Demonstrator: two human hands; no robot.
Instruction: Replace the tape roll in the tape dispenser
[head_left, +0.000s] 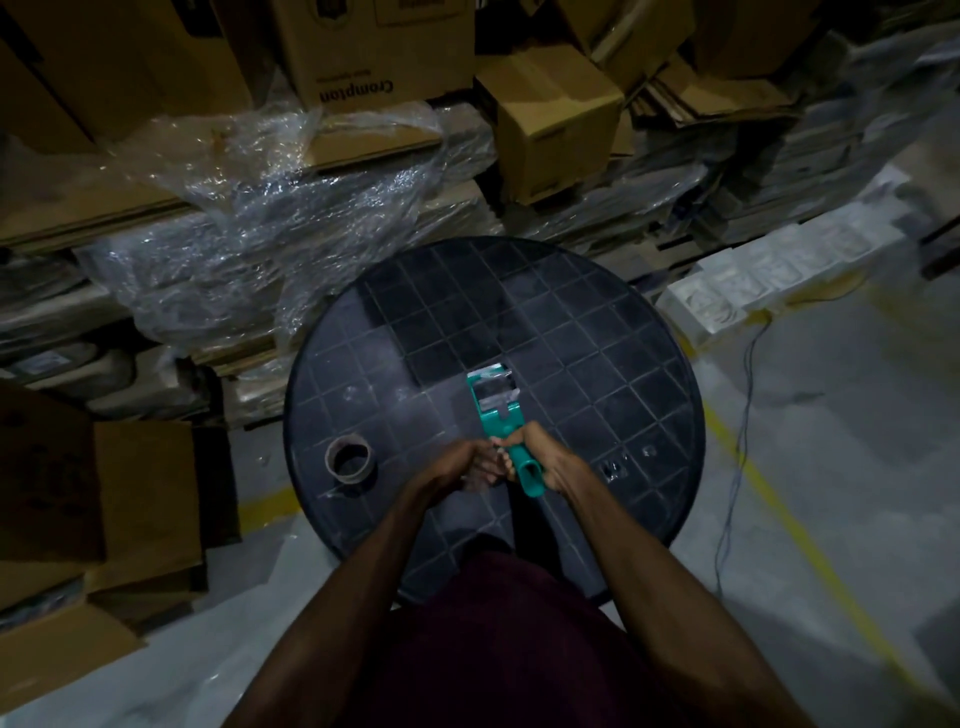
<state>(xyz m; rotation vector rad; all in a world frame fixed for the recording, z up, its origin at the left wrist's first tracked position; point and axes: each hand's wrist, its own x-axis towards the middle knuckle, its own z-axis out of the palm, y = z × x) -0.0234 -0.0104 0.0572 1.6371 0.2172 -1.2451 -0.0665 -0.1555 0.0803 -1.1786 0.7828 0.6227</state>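
A teal tape dispenser (497, 410) is held over the round dark table (597, 353), its metal blade end pointing away from me. My right hand (558, 465) is wrapped around its handle. My left hand (470, 465) is curled against the handle's left side; what its fingers hold is hidden. A brown cardboard tape core (350, 457) stands on the table's left edge, apart from both hands. I cannot see a roll mounted on the dispenser.
Stacked cardboard boxes (556, 124) and plastic-wrapped flat cartons (270, 244) fill the space behind the table. More boxes (140, 499) lie on the floor at left. White foam blocks (779, 275) and a cable (743, 415) are at right, by yellow floor lines.
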